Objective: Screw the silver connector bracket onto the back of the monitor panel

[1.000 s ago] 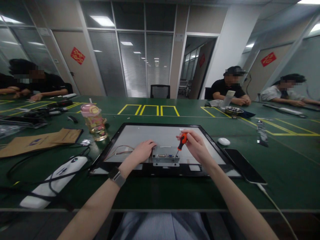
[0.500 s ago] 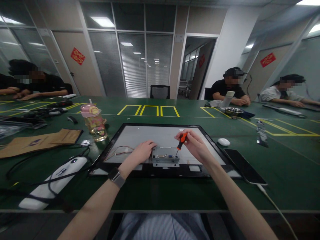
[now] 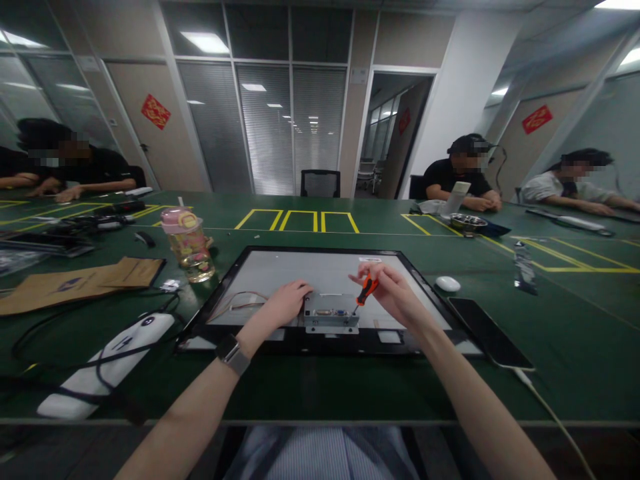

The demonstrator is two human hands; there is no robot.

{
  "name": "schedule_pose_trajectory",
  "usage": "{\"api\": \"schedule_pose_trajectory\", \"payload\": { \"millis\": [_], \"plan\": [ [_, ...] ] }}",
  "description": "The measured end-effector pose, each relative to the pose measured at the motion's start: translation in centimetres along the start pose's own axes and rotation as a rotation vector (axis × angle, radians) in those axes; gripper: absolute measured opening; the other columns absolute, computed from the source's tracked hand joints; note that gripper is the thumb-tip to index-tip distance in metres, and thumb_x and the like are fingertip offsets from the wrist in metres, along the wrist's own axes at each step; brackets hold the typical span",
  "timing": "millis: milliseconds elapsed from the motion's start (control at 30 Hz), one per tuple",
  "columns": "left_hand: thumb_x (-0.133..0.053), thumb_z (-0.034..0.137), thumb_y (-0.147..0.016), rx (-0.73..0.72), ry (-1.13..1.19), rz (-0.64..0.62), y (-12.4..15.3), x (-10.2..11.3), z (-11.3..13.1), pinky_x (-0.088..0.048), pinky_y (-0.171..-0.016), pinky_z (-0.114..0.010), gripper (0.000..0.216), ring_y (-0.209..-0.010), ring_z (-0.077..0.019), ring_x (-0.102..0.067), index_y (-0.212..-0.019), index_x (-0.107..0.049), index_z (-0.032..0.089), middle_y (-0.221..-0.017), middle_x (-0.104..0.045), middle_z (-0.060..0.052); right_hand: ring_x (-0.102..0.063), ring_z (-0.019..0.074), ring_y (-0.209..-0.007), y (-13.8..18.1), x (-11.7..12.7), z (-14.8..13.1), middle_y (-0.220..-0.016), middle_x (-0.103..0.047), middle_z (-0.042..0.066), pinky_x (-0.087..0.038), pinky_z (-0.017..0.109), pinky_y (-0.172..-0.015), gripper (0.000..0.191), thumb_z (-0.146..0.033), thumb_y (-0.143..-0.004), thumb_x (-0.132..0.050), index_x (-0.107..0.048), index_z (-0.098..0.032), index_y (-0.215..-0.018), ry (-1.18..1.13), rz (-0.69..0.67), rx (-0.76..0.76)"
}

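A flat display panel lies back-up on the green table, with a black frame around its grey metal back. A small metal connector bracket sits near its front edge. My left hand rests on the panel against the bracket's left end, fingers curled down. My right hand is closed on a small orange-handled screwdriver, tilted, its tip on the bracket's right end. Thin coloured wires trail left from the bracket.
A pink-lidded bottle stands left of the panel, beside brown cardboard and a white device with black cables. A white mouse and a black phone lie to the right. Other people sit across the table.
My right hand has dropped slightly and tipped the screwdriver handle further right and lower, with the tip staying on the bracket. My left hand has not moved.
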State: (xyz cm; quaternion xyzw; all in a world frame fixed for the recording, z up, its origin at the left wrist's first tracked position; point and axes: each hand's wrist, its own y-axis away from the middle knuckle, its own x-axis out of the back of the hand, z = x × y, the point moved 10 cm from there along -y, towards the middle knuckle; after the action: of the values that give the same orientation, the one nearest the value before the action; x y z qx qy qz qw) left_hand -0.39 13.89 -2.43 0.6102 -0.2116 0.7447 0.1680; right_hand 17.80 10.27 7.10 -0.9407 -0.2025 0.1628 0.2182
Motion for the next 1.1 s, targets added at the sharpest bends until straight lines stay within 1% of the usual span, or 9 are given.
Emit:
{"api": "schedule_pose_trajectory", "payload": {
  "millis": [100, 200, 367, 467, 600, 733, 833, 933, 1100],
  "plan": [
    [-0.037, 0.01, -0.093, 0.002, 0.0, 0.002, 0.1, 0.1, 0.0, -0.043, -0.107, -0.037, 0.045, -0.124, -0.0226, -0.055, -0.133, -0.056, 0.018, -0.138, -0.055, -0.012, -0.064, 0.017, -0.082, 0.1, -0.2, -0.3, -0.084, -0.066, 0.0, -0.042, 0.05, -0.11, 0.018, -0.043, -0.086, -0.071, -0.07, -0.026, -0.083, 0.06, -0.034, -0.012],
    [-0.037, 0.009, -0.093, 0.0, -0.001, -0.001, 0.0, 0.1, 0.1, -0.043, -0.107, -0.037, 0.046, -0.124, -0.0229, -0.055, -0.133, -0.056, 0.019, -0.139, -0.055, -0.012, -0.066, 0.0196, -0.082, 0.0, -0.1, -0.3, -0.081, -0.068, 0.001, -0.043, 0.052, -0.108, 0.021, -0.048, -0.088, -0.066, -0.07, -0.027, -0.091, 0.074, -0.02, -0.019],
    [-0.037, 0.01, -0.093, 0.001, -0.007, -0.006, 0.0, 0.1, 0.1, -0.043, -0.107, -0.038, 0.045, -0.124, -0.0236, -0.055, -0.133, -0.056, 0.018, -0.138, -0.056, -0.013, -0.066, 0.0234, -0.099, 0.0, 0.8, -0.4, -0.096, -0.07, 0.004, -0.045, 0.05, -0.106, 0.028, -0.053, -0.085, -0.068, -0.07, -0.026, -0.078, 0.147, 0.064, 0.031],
    [-0.038, 0.01, -0.093, 0.001, 0.001, -0.006, 0.0, 0.0, 0.0, -0.044, -0.106, -0.037, 0.045, -0.123, -0.0227, -0.056, -0.132, -0.057, 0.019, -0.137, -0.056, -0.012, -0.065, 0.0217, -0.092, 0.0, 0.3, -0.5, -0.09, -0.068, 0.003, -0.046, 0.051, -0.106, 0.028, -0.052, -0.08, -0.074, -0.071, -0.025, -0.073, 0.151, 0.005, 0.022],
    [-0.038, 0.01, -0.093, 0.0, 0.003, 0.001, 0.0, 0.0, 0.0, -0.044, -0.106, -0.036, 0.044, -0.122, -0.0219, -0.057, -0.132, -0.057, 0.02, -0.137, -0.056, -0.011, -0.065, 0.0183, -0.079, 0.2, -0.7, -0.3, -0.079, -0.068, 0.0, -0.047, 0.052, -0.105, 0.024, -0.049, -0.086, -0.069, -0.072, -0.027, -0.096, 0.094, -0.071, -0.028],
    [-0.036, 0.009, -0.093, 0.007, -0.009, -0.002, 0.0, 0.1, 0.0, -0.043, -0.107, -0.036, 0.045, -0.125, -0.0225, -0.055, -0.133, -0.056, 0.017, -0.138, -0.056, -0.012, -0.065, 0.0204, -0.088, 0.1, 0.5, -0.9, -0.085, -0.07, 0.003, -0.051, 0.046, -0.096, 0.024, -0.048, -0.093, -0.059, -0.068, -0.027, -0.087, 0.244, 0.051, 0.084],
    [-0.036, 0.009, -0.093, 0.018, -0.007, -0.009, 0.0, 0.2, 0.1, -0.043, -0.107, -0.037, 0.045, -0.125, -0.0229, -0.055, -0.132, -0.056, 0.017, -0.137, -0.056, -0.013, -0.063, 0.0218, -0.094, 0.1, 1.5, -0.9, -0.096, -0.068, 0.004, -0.052, 0.043, -0.091, 0.016, -0.043, -0.088, -0.067, -0.071, -0.028, -0.09, 0.427, 0.113, 0.153],
    [-0.037, 0.009, -0.093, 0.022, 0.002, -0.012, 0.0, 0.2, 0.1, -0.044, -0.106, -0.037, 0.045, -0.124, -0.0218, -0.056, -0.131, -0.057, 0.019, -0.136, -0.057, -0.012, -0.063, 0.0211, -0.094, 0.1, 1.7, -0.3, -0.093, -0.066, 0.003, -0.051, 0.044, -0.095, 0.014, -0.042, -0.084, -0.072, -0.073, -0.028, -0.087, 0.352, 0.089, 0.153],
    [-0.038, 0.01, -0.092, 0.019, -0.007, -0.016, 0.0, 0.1, 0.0, -0.044, -0.107, -0.037, 0.045, -0.124, -0.0231, -0.056, -0.132, -0.056, 0.018, -0.137, -0.056, -0.012, -0.067, 0.0227, -0.095, 0.2, 0.9, 1.1, -0.094, -0.072, 0.005, -0.053, 0.045, -0.093, 0.029, -0.05, -0.089, -0.064, -0.07, -0.028, -0.107, 0.201, 0.06, 0.013]
  ]
}}
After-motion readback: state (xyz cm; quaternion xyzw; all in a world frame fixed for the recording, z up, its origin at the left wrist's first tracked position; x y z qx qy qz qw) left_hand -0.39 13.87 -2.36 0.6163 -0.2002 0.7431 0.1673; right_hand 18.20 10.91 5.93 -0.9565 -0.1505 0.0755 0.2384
